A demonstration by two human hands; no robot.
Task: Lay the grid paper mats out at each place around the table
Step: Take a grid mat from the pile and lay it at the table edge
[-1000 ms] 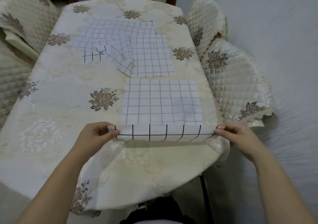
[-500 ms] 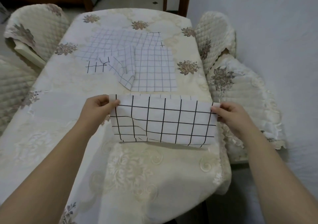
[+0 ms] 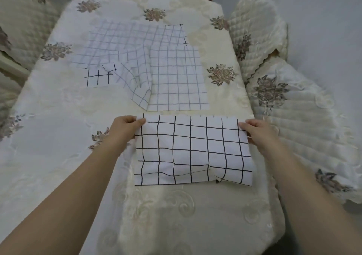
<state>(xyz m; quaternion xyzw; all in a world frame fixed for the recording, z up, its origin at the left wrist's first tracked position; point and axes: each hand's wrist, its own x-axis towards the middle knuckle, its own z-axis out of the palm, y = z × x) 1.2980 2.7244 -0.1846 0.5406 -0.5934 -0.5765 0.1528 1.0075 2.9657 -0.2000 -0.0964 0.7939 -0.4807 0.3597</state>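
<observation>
I've got my left hand [image 3: 125,127] and right hand [image 3: 256,131] each pinching a top corner of the white paper mat with the bold black grid [image 3: 192,151]. It's lying a bit rumpled mid-frame on the cream floral-cloth bench [image 3: 58,117]. The pale-grid paper mats [image 3: 176,78] are heaped just above it.

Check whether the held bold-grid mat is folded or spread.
Spread: the mat lies open, front rippled, left hand and right hand pinching far corners.

Two forearms, bare along their whole visible length; the left hand [image 3: 125,130] and right hand [image 3: 259,132] likewise bare; fingers [image 3: 130,119] slim, uncovered.
</observation>
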